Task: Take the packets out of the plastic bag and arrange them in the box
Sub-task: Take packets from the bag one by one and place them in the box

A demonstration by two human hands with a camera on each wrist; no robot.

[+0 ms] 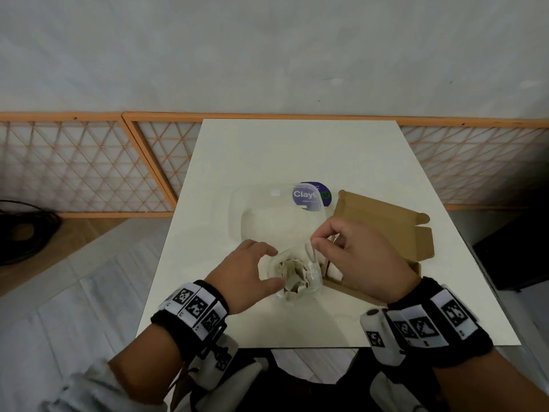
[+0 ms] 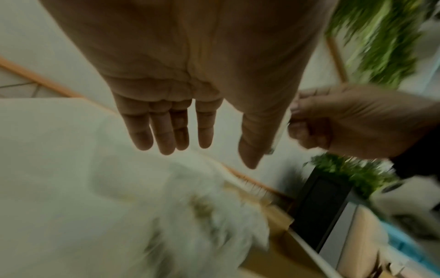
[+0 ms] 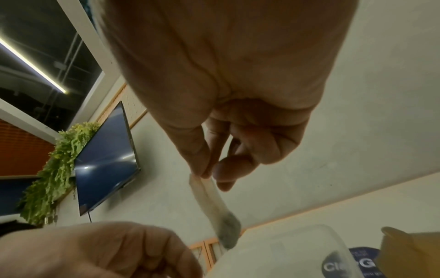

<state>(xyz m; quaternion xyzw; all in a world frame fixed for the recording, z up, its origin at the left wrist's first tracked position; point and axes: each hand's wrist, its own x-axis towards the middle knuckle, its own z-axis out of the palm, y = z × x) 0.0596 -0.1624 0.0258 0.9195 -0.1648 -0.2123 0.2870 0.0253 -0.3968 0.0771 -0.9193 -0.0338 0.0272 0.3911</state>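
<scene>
Head view, low centre: my left hand (image 1: pixel 252 272) hovers with fingers spread at the mouth of the plastic bag (image 1: pixel 294 278), while my right hand (image 1: pixel 353 257) pinches its rim up. Packets (image 1: pixel 289 270) sit inside; the box (image 1: pixel 395 233) waits right of centre. I judge I'm opening the bag; next, reach in.

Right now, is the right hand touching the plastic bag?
Touching. The right wrist view shows the right hand pinching a strip of the plastic bag between thumb and fingertip, with no gap.
</scene>
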